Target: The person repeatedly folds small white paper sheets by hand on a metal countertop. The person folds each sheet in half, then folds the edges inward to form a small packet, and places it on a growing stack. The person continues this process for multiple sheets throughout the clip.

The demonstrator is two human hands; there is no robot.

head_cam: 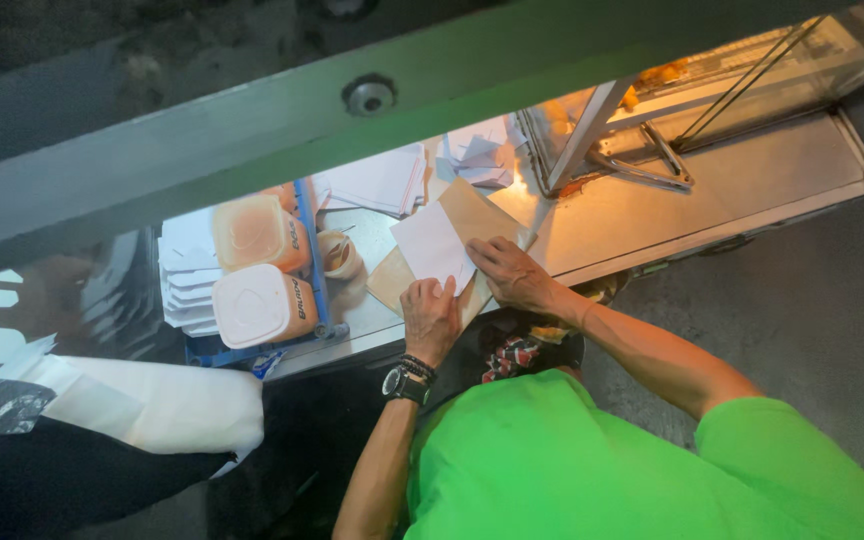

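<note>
A white paper sheet lies on a larger brown paper sheet on the metal counter. My left hand, with a watch and bracelets at the wrist, rests on the near edge of the white sheet, fingers bent onto it. My right hand lies flat on the brown sheet, just right of the white one, fingertips touching its edge. Neither hand lifts anything.
Two lidded plastic tubs with orange contents sit in a blue rack beside stacked white paper. More white sheets lie behind, a small cup nearby. A glass display case stands right. A grey beam crosses overhead.
</note>
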